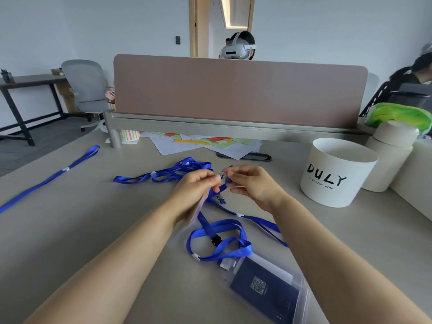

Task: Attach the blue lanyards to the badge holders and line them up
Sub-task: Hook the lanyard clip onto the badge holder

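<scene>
Grey-beige matte tabletop (pixel 93 230) carries everything. A white round tub with black "DULY" lettering (pixel 336 174) sits toward the right edge, well apart from the work.

One flat woven blue lanyard (pixel 49 178) lies stretched straight along the left edge, likely the start of the line-up. No holder is visible on it. A loose tangle of blue lanyards (pixel 177 170) sits mid-tabletop, within reach.

A clear soft plastic badge holder with a dark blue card (pixel 264 286) lies by the near edge. A lanyard end meets its top, so it looks attached.

The left hand (pixel 196 185) pinches a second clear badge holder (pixel 196 216) by its top, lifted off the tabletop. The right hand (pixel 252 183) pinches a small dark lanyard clip (pixel 228 180) at its top edge. Holding both raised probably keeps the slot in sight.
</scene>
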A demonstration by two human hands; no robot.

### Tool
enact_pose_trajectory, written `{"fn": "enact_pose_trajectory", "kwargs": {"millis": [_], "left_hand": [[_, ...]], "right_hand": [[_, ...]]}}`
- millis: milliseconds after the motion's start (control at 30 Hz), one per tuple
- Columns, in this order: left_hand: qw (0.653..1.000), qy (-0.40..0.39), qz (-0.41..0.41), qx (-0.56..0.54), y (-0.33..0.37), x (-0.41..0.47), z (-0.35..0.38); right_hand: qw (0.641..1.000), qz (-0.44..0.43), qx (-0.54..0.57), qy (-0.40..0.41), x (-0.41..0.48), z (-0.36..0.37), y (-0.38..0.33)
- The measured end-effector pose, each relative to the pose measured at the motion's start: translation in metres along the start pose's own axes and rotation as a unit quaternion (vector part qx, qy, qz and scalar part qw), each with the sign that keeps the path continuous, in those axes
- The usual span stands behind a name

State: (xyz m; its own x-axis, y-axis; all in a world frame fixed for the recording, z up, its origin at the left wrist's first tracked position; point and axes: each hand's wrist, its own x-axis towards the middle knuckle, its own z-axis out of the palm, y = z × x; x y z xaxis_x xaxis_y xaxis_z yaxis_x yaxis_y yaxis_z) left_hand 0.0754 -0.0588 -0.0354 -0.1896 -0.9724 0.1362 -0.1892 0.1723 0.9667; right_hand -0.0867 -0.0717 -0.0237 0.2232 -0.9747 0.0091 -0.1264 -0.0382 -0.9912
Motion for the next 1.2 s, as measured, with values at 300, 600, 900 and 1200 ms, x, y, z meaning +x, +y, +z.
{"fn": "enact_pose_trajectory", "kwargs": {"millis": [300,600,900,1200], "left_hand": [[0.999,-0.026,-0.034,0.014,0.009,0.013,0.029],[0.995,-0.048,-0.077,0.036,-0.004,0.018,0.038],[0.934,0.207,0.133,0.259,-0.018,0.02,0.03],[0.939,0.108,0.188,0.267,-0.018,0.018,0.026]], "right_hand": [[0.937,-0.144,-0.278,0.154,-0.01,-0.033,0.024],[0.949,-0.184,-0.226,0.117,-0.011,-0.029,0.049],[0.949,-0.149,-0.258,0.099,-0.013,-0.032,0.054],[0.943,-0.155,-0.278,0.098,-0.017,-0.027,0.053]]}}
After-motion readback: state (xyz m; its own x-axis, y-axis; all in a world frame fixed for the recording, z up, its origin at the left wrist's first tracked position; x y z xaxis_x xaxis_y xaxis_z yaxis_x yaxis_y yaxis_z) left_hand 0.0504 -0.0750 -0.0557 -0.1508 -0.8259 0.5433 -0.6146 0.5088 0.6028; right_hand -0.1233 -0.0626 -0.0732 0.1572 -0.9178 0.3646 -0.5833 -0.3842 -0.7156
